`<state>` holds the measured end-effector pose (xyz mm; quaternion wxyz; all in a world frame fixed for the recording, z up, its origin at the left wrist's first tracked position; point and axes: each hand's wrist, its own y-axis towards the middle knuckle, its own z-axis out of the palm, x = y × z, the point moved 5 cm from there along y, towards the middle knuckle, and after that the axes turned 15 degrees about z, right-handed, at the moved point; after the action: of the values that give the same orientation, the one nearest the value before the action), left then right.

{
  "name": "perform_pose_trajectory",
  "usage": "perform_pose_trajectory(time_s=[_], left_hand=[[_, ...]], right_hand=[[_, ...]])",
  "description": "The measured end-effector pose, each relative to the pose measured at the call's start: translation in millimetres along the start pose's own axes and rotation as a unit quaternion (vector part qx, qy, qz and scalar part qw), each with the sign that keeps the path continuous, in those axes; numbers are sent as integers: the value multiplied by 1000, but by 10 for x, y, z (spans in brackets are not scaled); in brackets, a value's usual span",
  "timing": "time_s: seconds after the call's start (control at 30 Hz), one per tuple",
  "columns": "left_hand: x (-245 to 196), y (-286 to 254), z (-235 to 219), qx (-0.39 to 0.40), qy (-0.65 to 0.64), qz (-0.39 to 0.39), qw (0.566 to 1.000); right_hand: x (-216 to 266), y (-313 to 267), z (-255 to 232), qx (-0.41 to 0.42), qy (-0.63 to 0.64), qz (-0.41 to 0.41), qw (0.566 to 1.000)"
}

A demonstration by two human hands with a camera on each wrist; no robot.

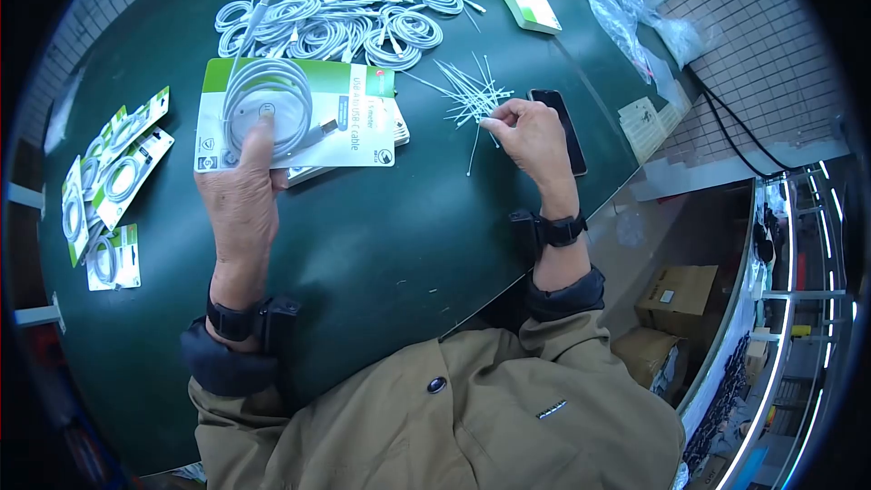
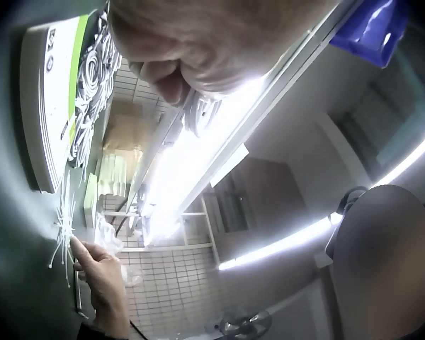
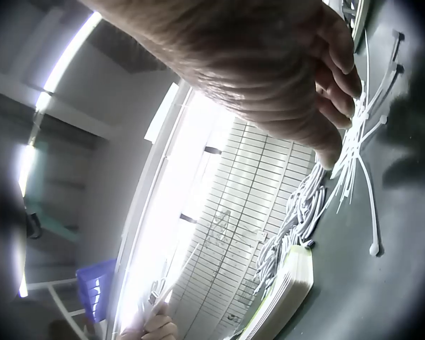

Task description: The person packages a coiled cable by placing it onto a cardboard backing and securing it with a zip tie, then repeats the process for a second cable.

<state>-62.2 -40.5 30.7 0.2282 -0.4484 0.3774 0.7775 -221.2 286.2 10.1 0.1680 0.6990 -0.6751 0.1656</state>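
In the head view my left hand holds a white and green USB cable packaging card. Its thumb presses a coiled white cable onto the card's face. One cable end sticks up past the card's top edge. At the right my right hand is at the near side of a loose pile of thin white cable ties. Thumb and forefinger pinch the end of a tie there. The right wrist view shows those fingertips right at the cable ties, which fan out over the table.
A heap of coiled white cables lies at the back. Carded cables are piled at the left. More cards lie under the held one. A phone sits beside my right hand, and a card stack stands farther back.
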Motion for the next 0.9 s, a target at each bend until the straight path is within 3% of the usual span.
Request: perform_pose_trajectory(time_s=[0.33, 0.67, 0.9], left_hand=[[-39, -12, 37, -13, 6, -1, 1000], [-126, -93, 149, 12, 3, 14, 1000], [-226, -148, 184, 18, -4, 24, 1000]], right_hand=[[74, -131, 288, 18, -71, -16, 997], [15, -177, 267, -34, 46, -64, 996], [-42, -86, 267, -38, 46, -94, 994]])
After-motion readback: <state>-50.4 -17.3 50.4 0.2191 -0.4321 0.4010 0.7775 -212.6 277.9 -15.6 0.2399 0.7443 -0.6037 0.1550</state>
